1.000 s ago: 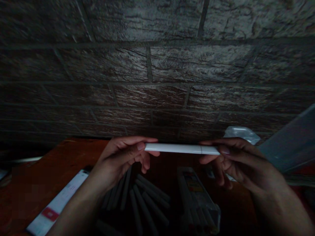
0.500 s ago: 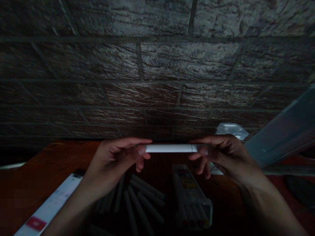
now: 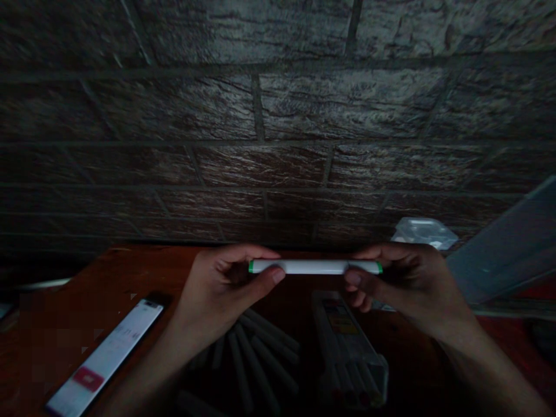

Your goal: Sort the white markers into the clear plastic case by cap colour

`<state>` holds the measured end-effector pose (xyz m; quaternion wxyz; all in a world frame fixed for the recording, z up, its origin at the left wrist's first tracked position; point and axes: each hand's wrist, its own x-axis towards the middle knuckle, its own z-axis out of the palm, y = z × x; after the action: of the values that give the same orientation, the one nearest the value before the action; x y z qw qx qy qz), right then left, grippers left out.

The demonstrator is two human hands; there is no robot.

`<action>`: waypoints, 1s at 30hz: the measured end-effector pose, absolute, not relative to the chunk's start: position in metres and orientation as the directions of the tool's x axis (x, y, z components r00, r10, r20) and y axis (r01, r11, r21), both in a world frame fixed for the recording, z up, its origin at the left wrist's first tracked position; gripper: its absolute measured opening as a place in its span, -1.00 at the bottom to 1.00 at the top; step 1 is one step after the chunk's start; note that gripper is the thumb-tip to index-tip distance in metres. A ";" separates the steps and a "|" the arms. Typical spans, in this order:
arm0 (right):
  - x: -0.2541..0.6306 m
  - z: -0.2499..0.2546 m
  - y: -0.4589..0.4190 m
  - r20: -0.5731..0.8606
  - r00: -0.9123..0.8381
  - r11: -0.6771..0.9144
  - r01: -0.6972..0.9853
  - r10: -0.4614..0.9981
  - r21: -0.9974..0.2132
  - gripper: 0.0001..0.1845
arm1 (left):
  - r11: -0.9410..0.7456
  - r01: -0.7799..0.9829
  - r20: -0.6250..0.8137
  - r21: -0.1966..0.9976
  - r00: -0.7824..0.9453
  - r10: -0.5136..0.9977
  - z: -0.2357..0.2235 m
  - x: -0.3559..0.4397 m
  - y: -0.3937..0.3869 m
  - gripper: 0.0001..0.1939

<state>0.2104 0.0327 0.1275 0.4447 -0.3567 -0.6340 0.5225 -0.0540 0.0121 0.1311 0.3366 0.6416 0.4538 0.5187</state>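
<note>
A white marker [image 3: 315, 266] with green ends is held level between both hands, above the table. My left hand [image 3: 230, 289] pinches it near its left end, thumb in front and fingers behind. Near the other end, by the cap seam, my right hand [image 3: 399, 284] grips it the same way. Below, several pale markers [image 3: 260, 365] lie fanned out on the dark tabletop. To their right rests a clear plastic case [image 3: 351, 353] with several markers inside and a yellow label.
A lit phone [image 3: 108, 359] lies on the wooden table [image 3: 143, 269] at the left. Behind the right hand sits a clear plastic container [image 3: 423, 233]. A grey panel [image 3: 508, 243] leans at the right, and a brick-patterned wall [image 3: 278, 121] rises behind the table.
Both hands have shifted their grip inward along the marker, so its green ends now show. The whole view has moved slightly, and more of the phone is visible.
</note>
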 end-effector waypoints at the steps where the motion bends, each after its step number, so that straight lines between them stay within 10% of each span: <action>1: 0.210 0.127 0.032 0.200 -0.343 0.211 -0.004 0.918 -0.977 -0.84 | -0.364 0.252 0.365 0.897 0.044 0.930 0.131 -0.053 0.012 -0.91; 30: 0.219 0.130 0.037 0.186 -0.454 0.122 -0.165 0.872 -0.979 -0.81 | -0.242 0.079 0.228 0.967 0.149 0.962 0.133 -0.075 0.017 -0.84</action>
<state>0.2187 0.0366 0.1298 0.4350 -0.2895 -0.6098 0.5959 -0.0750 0.0167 0.1327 0.4461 0.6130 0.4245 0.4951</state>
